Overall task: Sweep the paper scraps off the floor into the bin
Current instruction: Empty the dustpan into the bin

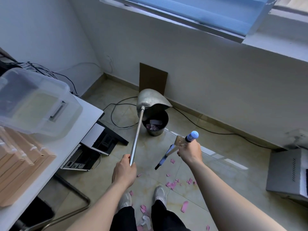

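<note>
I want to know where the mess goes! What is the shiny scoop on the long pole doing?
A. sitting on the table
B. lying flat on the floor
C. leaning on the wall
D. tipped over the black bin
D: the left hand holds the pole with the metal dustpan tilted above the black bin, which has pink scraps inside.

Two hands, left (124, 170) and right (190, 151), each grip one long-handled tool: one metal dustpan (152, 101) and one broom (168, 153). One black bin (155, 124) stands on the floor (225, 164). More than a dozen pink paper scraps (171, 185) lie scattered around two white shoes (160, 194). One clear plastic box (35, 101) sits on one tabletop (86, 112).
</note>
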Available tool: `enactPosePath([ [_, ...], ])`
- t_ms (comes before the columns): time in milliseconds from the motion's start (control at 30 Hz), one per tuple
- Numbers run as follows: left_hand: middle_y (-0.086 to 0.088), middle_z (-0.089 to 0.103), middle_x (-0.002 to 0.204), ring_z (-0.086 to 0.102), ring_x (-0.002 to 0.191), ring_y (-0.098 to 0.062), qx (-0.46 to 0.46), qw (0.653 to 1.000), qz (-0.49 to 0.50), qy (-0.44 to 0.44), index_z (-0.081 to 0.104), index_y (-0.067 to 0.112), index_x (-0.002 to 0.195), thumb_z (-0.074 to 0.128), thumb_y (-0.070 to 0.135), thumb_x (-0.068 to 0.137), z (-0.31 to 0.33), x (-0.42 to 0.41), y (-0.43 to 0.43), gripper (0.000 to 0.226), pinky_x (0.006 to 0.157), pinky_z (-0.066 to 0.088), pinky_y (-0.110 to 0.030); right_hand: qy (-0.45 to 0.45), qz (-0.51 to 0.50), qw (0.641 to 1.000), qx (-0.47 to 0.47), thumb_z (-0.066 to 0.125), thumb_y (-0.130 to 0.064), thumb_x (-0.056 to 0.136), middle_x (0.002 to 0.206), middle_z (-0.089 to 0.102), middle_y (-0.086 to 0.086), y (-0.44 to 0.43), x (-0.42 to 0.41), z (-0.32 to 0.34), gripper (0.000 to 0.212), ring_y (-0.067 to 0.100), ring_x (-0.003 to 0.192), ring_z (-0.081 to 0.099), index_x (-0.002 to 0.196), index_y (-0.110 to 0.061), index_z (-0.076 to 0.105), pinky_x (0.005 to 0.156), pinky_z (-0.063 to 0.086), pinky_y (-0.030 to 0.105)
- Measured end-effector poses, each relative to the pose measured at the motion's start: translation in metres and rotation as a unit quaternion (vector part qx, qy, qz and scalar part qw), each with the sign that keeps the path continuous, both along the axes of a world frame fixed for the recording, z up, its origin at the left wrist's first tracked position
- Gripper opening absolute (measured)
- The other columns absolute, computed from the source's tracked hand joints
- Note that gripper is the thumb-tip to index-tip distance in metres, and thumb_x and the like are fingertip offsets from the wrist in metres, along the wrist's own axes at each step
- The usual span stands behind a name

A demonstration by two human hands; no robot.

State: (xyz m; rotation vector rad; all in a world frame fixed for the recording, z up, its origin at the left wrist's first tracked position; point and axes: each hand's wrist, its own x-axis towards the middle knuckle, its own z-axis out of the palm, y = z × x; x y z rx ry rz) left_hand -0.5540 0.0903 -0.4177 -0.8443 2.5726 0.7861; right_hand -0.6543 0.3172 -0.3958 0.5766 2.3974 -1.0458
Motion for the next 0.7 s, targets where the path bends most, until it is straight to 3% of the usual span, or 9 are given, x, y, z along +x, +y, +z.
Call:
enactPosePath([
  [200,0.0,0.062,0.087,0.059,0.072,-0.02,0.085,0.996,0.034,0.012,0.054,0.024,0.112,0.053,0.025,0.09,0.025,-0.001,-0.022,0.022,0.053,0.037,-0.027,-0.007,-0.021,1.0,-0.011,0.041,-0.021,0.084,0.085,0.071,0.02,-0.011,0.007,0.021,0.026,0.038,0.061,0.066,0.082,0.0,0.057,0.05,0.049,0.035],
  [333,-0.003,0.055,0.069,0.047,0.048,-0.02,0.203,0.976,0.077,0.018,0.055,0.018,0.099,0.051,0.022,0.086,0.034,-0.003,-0.041,0.015,0.043,0.037,-0.025,0.01,-0.043,0.999,-0.006,0.048,-0.041,0.076,0.082,0.073,0.016,-0.017,0.011,0.032,0.041,0.038,0.079,0.073,0.087,-0.005,0.065,0.069,0.059,0.043],
  [400,-0.003,0.047,0.061,0.038,0.041,-0.017,0.273,0.957,0.092,0.013,0.052,0.011,0.09,0.049,0.016,0.088,0.041,-0.002,-0.048,0.007,0.04,0.03,-0.022,0.021,-0.051,0.998,-0.005,0.052,-0.048,0.077,0.081,0.074,0.016,-0.021,0.02,0.035,0.046,0.038,0.08,0.073,0.087,-0.006,0.068,0.066,0.055,0.037],
  [600,0.0,0.039,0.054,0.032,0.039,-0.013,0.406,0.908,0.101,-0.011,0.046,0.016,0.076,0.049,0.011,0.093,0.055,0.034,-0.075,0.018,0.042,0.023,-0.019,0.057,-0.101,0.993,0.011,0.053,-0.04,0.083,0.076,0.075,0.011,-0.038,0.074,0.063,0.032,0.028,0.065,0.075,0.089,-0.014,0.07,0.062,0.058,0.04],
  [700,0.001,0.037,0.053,0.031,0.038,-0.011,0.45,0.888,0.087,-0.021,0.044,0.016,0.072,0.05,0.01,0.095,0.06,0.061,-0.087,0.025,0.04,0.02,-0.016,0.082,-0.124,0.988,0.038,0.055,-0.04,0.08,0.077,0.074,0.013,-0.046,0.109,0.072,0.034,0.034,0.073,0.074,0.087,-0.012,0.072,0.07,0.063,0.047],
])
